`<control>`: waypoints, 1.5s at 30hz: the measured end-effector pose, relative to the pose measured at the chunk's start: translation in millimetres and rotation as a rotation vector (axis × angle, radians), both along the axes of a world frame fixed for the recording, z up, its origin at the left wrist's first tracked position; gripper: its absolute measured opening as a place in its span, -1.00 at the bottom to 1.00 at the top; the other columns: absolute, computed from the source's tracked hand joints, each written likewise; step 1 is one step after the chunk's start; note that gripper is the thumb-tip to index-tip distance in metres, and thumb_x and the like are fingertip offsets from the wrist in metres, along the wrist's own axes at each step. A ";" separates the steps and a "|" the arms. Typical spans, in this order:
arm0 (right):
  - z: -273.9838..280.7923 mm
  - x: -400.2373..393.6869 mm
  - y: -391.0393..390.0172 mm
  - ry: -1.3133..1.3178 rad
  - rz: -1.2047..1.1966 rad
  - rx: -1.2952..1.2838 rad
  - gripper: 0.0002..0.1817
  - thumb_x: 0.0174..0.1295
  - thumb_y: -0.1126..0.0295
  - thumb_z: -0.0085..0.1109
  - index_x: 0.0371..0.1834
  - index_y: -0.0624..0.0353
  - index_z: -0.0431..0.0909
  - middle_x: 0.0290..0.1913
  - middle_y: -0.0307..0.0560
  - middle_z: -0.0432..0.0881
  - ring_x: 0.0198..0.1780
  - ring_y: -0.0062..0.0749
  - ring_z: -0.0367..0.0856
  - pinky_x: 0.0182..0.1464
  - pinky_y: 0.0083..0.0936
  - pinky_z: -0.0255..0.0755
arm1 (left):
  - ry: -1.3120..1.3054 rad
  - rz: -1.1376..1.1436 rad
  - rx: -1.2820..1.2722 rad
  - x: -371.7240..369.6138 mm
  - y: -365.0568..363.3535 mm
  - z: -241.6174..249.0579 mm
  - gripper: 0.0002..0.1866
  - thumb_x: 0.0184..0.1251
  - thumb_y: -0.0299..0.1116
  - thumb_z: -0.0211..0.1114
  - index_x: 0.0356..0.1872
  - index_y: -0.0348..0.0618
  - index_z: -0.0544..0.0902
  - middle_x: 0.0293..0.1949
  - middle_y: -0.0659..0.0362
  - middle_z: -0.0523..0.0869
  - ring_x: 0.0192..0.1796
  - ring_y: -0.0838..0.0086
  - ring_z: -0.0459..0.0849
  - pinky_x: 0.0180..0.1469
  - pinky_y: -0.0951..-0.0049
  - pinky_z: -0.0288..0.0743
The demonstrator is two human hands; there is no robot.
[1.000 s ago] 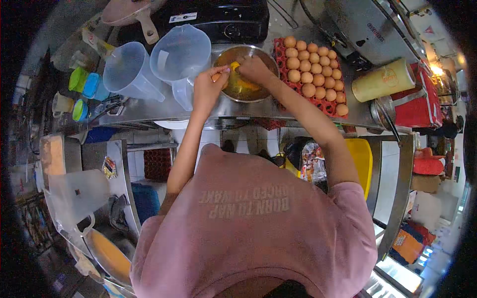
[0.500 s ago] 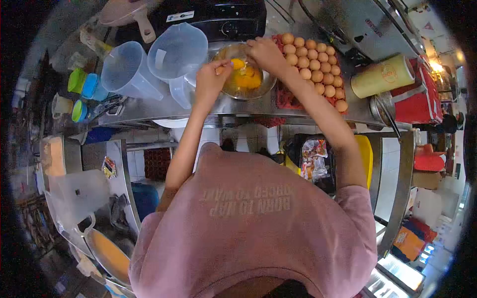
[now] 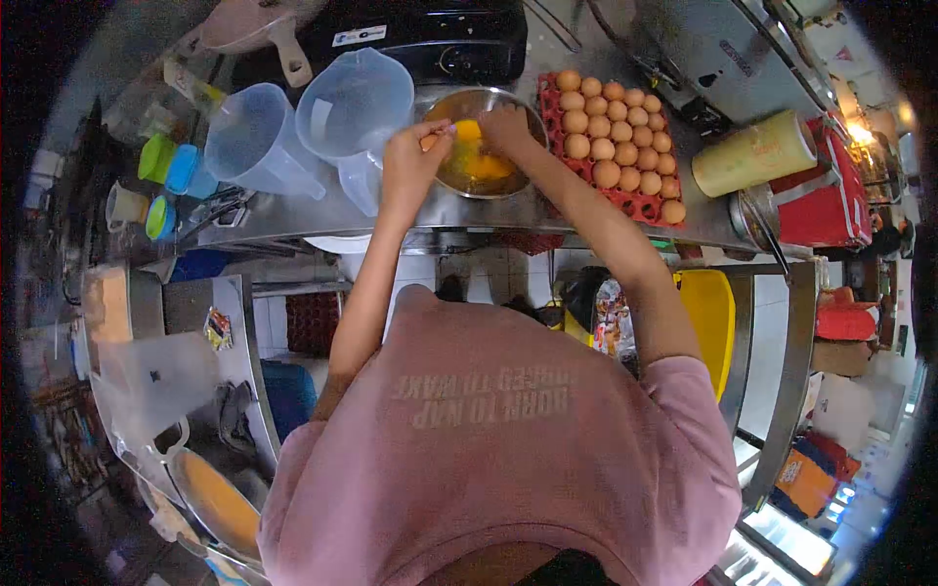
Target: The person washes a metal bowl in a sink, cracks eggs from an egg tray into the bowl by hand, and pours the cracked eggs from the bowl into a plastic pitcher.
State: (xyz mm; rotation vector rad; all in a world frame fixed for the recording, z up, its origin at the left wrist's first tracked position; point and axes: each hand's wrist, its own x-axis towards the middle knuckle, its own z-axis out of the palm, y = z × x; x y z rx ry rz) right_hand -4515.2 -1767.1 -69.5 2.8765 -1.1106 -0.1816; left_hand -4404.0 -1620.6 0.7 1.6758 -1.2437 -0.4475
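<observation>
My left hand [image 3: 418, 156] is closed at the left rim of a round metal bowl [image 3: 540, 137]. Between its fingers a small orange-brown patch shows, too small to name for sure. Beside its fingertips is a bright yellow blob [image 3: 469, 129], which looks like egg yolk. More yellow yolk [image 3: 487, 168] lies in clear liquid in the bowl. Over the right part of the bowl, my right hand [image 3: 505, 129] reaches in with its fingers pointing down; they are dark and partly hidden. Brown eggs [image 3: 622, 132] stand in a red tray [image 3: 640, 207] to the right.
Two translucent pitchers [image 3: 249, 132] [image 3: 357, 103] stand left of the bowl. Behind them is a black appliance [image 3: 430, 44] with a knob. A yellow-wrapped roll [image 3: 754, 153] lies right of the eggs, by a red bag [image 3: 826, 200]. The metal counter's edge [image 3: 469, 231] runs in front of me.
My right hand has moved from the bowl's far rim down into the bowl. My left hand has stayed almost in place. The view has shifted slightly.
</observation>
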 end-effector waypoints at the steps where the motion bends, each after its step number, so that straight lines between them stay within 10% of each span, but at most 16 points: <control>1: -4.3 1.0 0.5 -0.012 0.024 -0.050 -0.57 -0.29 0.13 0.35 -0.35 0.13 0.53 -0.29 0.02 0.58 -0.23 -0.11 0.55 -0.24 -0.20 0.40 | 0.006 -0.006 0.054 -0.2 2.2 5.3 -0.72 0.09 -0.27 0.21 -0.28 -0.28 0.61 -0.54 0.05 0.64 -0.49 0.49 0.61 -0.41 0.53 0.42; 8: -28.4 16.7 1.0 -0.136 -0.080 -0.068 -0.67 -0.25 0.21 0.31 -0.41 0.13 0.53 -0.33 -0.02 0.59 -0.24 -0.10 0.55 -0.21 -0.22 0.37 | 0.068 -0.013 0.013 5.3 -1.9 -14.3 -0.69 0.11 -0.16 0.21 -0.27 -0.19 0.64 -0.57 0.13 0.63 -0.50 0.60 0.57 -0.45 0.60 0.39; 16: 8.8 1.0 1.6 -0.264 0.141 -0.267 -0.89 -0.12 0.43 0.05 -0.56 0.16 0.57 -0.33 0.06 0.55 -0.26 -0.17 0.51 -0.30 -0.34 0.38 | -0.044 -0.045 -0.021 -0.6 -2.8 -6.8 -0.70 0.09 -0.25 0.19 -0.27 -0.28 0.61 -0.42 -0.06 0.64 -0.39 0.30 0.63 -0.32 0.44 0.43; 37: 89.7 -70.5 41.4 -0.905 0.168 -0.501 -0.84 -0.20 0.46 0.24 -0.54 0.16 0.45 -0.36 -0.11 0.41 -0.30 -0.19 0.37 -0.30 -0.35 0.25 | -0.282 0.000 -0.176 -9.8 -22.0 14.0 -0.71 0.11 -0.22 0.13 -0.33 -0.25 0.62 -0.47 -0.10 0.59 -0.39 0.06 0.57 -0.33 0.28 0.42; 41: 66.9 -79.0 40.4 -0.999 -0.056 -0.355 -0.85 -0.12 0.43 0.23 -0.45 0.18 0.52 -0.41 -0.12 0.45 -0.33 -0.28 0.41 -0.27 -0.40 0.31 | -0.331 0.078 0.056 -15.1 -22.1 16.1 -0.70 0.11 -0.19 0.12 -0.33 -0.23 0.63 -0.50 -0.09 0.60 -0.42 0.08 0.59 -0.35 0.29 0.42; 45: 38.4 -96.7 39.8 -1.556 -0.341 0.751 -0.78 0.03 0.31 0.19 -0.28 0.17 0.54 -0.49 -0.32 0.51 -0.46 -0.63 0.43 -0.29 -0.70 0.36 | -0.322 -0.011 -0.011 -17.0 -27.9 5.4 -0.65 0.06 -0.14 0.21 -0.35 -0.27 0.63 -0.58 0.01 0.62 -0.52 0.29 0.61 -0.46 0.37 0.40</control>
